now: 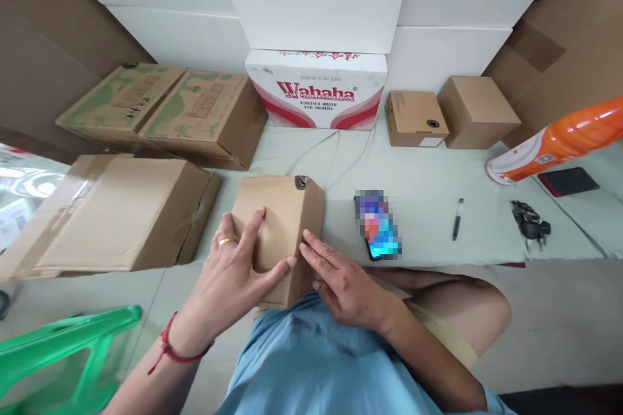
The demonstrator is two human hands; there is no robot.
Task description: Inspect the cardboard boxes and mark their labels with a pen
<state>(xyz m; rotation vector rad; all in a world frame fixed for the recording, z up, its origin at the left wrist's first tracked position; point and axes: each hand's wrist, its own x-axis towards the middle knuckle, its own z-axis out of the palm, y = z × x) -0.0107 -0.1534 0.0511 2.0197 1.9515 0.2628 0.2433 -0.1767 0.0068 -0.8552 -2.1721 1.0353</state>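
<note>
A small brown cardboard box [275, 243] stands at the table's front edge, its near end close to my body. A dark round mark shows at its far right corner. My left hand [238, 266] grips it from above: the index finger lies on the top, the thumb reaches the right edge, and other fingers bend at the left edge. Against the box's right side rest the straightened fingers of my right hand [343, 282], palm turned toward the box. A phone [377, 225] with a lit, blurred screen lies to the right.
Larger cartons [126, 214] stand left, with a white Wahaha carton [318, 94] at the back. Two small boxes [418, 118] sit back right. A pen [457, 219], keys [530, 224], an orange-and-white bottle-like object [559, 142] and a dark flat item [568, 181] lie rightward. A green stool [73, 350] stands below left.
</note>
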